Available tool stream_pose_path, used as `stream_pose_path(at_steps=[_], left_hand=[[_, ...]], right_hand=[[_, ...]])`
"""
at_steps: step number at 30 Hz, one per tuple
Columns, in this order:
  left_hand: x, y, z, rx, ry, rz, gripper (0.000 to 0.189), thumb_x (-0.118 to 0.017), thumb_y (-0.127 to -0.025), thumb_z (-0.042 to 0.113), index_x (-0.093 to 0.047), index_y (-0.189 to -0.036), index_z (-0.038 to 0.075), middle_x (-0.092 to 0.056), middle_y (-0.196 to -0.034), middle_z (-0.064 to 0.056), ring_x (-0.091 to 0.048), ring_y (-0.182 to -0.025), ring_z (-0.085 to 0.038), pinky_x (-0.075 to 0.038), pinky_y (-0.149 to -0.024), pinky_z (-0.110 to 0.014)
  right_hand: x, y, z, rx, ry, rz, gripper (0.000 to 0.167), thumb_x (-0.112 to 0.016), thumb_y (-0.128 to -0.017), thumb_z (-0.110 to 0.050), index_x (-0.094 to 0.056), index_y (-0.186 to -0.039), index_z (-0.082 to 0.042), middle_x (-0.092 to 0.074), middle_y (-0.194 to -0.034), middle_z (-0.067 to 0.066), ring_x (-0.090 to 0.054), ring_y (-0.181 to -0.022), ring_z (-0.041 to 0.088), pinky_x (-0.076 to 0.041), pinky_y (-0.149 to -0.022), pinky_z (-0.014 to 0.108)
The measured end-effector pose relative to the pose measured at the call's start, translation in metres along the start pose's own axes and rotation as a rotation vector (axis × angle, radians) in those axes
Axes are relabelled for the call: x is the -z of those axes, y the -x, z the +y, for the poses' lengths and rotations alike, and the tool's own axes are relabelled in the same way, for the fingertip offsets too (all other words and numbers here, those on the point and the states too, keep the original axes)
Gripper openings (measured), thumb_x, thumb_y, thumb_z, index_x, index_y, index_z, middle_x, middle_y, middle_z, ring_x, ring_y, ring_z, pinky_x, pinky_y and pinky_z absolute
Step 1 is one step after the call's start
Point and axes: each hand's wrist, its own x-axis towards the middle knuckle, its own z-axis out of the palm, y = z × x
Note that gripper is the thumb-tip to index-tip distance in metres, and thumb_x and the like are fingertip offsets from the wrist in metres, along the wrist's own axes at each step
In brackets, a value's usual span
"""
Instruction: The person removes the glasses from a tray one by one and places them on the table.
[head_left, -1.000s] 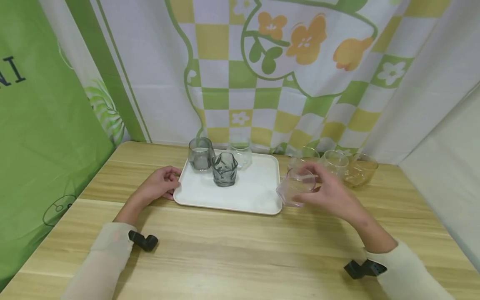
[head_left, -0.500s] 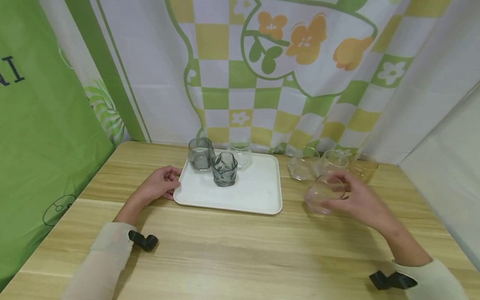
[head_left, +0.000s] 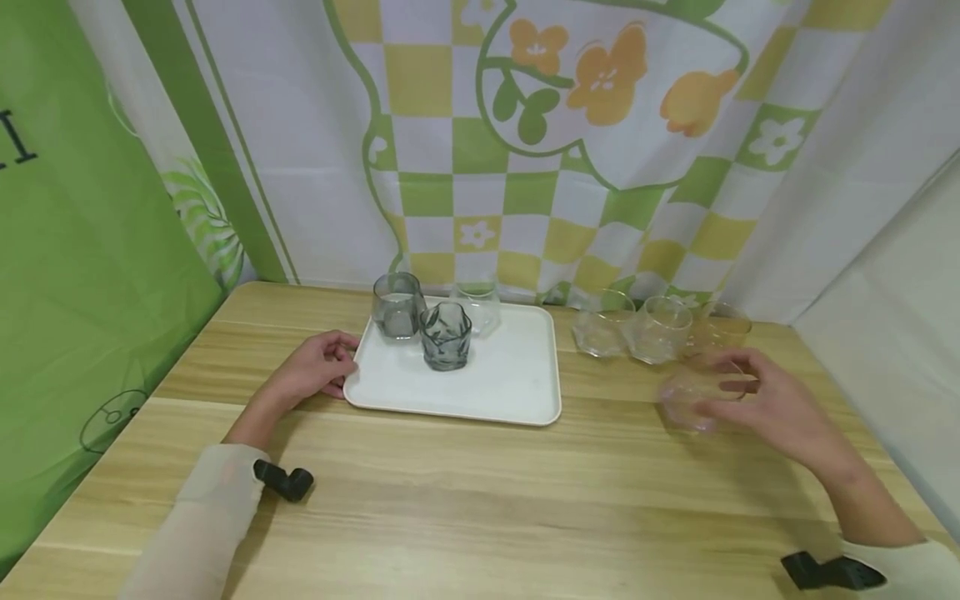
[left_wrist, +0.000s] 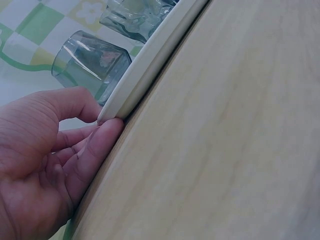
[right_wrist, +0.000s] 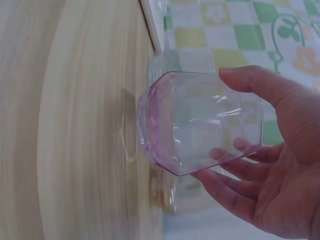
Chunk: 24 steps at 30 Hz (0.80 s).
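Observation:
My right hand [head_left: 783, 412] holds a clear drinking glass with a pink-tinted base [right_wrist: 200, 122], its thumb on one side and fingers on the other. The glass is upright and appears just above the table. At the left, my left hand [head_left: 307, 373] pinches the edge of a white tray [head_left: 510, 387] between thumb and fingers, as the left wrist view shows. On the tray stand a smooth grey glass [head_left: 398, 312], a crumpled-looking grey glass [head_left: 446, 343] and a clear glass [head_left: 482, 315].
Behind the held glass stand two clear glasses, one at the left [head_left: 600, 333] and one beside it [head_left: 658, 337]. An amber glass [head_left: 727, 323] is partly hidden by my right hand. A patterned curtain [head_left: 480, 192] hangs behind the wooden table [head_left: 480, 500].
My right hand has carried the pink-tinted glass from beside the tray's right edge to the right, in front of the other glasses. My left hand stays at the tray.

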Motion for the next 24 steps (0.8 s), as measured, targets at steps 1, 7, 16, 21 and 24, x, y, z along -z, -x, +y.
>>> stream_pose_path(at_steps=[1, 7, 16, 21, 24], left_hand=[[0.000, 0.000, 0.000, 0.000, -0.001, 0.000, 0.045, -0.060, -0.098, 0.000, -0.044, -0.138, -0.013, -0.053, -0.097, -0.014, -0.063, -0.077, -0.023, -0.062, -0.063, -0.037], [0.001, 0.000, 0.001, -0.003, -0.006, 0.004, 0.044, -0.060, -0.098, -0.001, -0.044, -0.138, -0.013, -0.053, -0.096, -0.014, -0.062, -0.077, -0.022, -0.062, -0.062, -0.035], [-0.001, 0.000, 0.004, -0.008, 0.004, 0.004, 0.045, -0.060, -0.098, -0.001, -0.044, -0.138, -0.014, -0.054, -0.096, -0.014, -0.062, -0.077, -0.021, -0.061, -0.061, -0.034], [-0.001, 0.001, 0.004, -0.003, 0.004, 0.000, 0.045, -0.059, -0.098, 0.000, -0.044, -0.138, -0.013, -0.054, -0.096, -0.014, -0.062, -0.076, -0.022, -0.062, -0.062, -0.036], [0.000, 0.000, 0.002, 0.003, 0.000, 0.000, 0.045, -0.058, -0.098, 0.000, -0.044, -0.138, -0.013, -0.053, -0.095, -0.014, -0.063, -0.075, -0.023, -0.062, -0.063, -0.037]], right_hand=[[0.002, 0.000, 0.004, -0.004, 0.003, 0.005, 0.078, -0.081, -0.092, -0.032, -0.040, -0.148, 0.001, -0.046, -0.145, 0.027, -0.053, -0.123, 0.051, -0.052, -0.076, 0.021], [0.018, 0.000, 0.027, -0.015, 0.024, 0.041, 0.076, -0.080, -0.093, -0.028, -0.038, -0.147, 0.004, -0.047, -0.143, 0.028, -0.061, -0.107, 0.010, -0.054, -0.072, 0.020], [0.039, -0.001, 0.049, -0.080, 0.115, 0.048, 0.084, -0.079, -0.093, -0.038, -0.035, -0.149, 0.007, -0.045, -0.144, 0.034, -0.052, -0.120, 0.056, -0.051, -0.068, 0.018], [0.045, 0.000, 0.057, -0.104, 0.118, 0.054, 0.087, -0.077, -0.094, -0.038, -0.031, -0.148, 0.012, -0.041, -0.145, 0.038, -0.049, -0.121, 0.060, -0.048, -0.065, 0.015], [0.046, 0.000, 0.060, -0.121, 0.122, 0.056, 0.091, -0.075, -0.095, -0.040, -0.027, -0.150, 0.014, -0.038, -0.145, 0.040, -0.047, -0.121, 0.060, -0.047, -0.064, 0.014]])
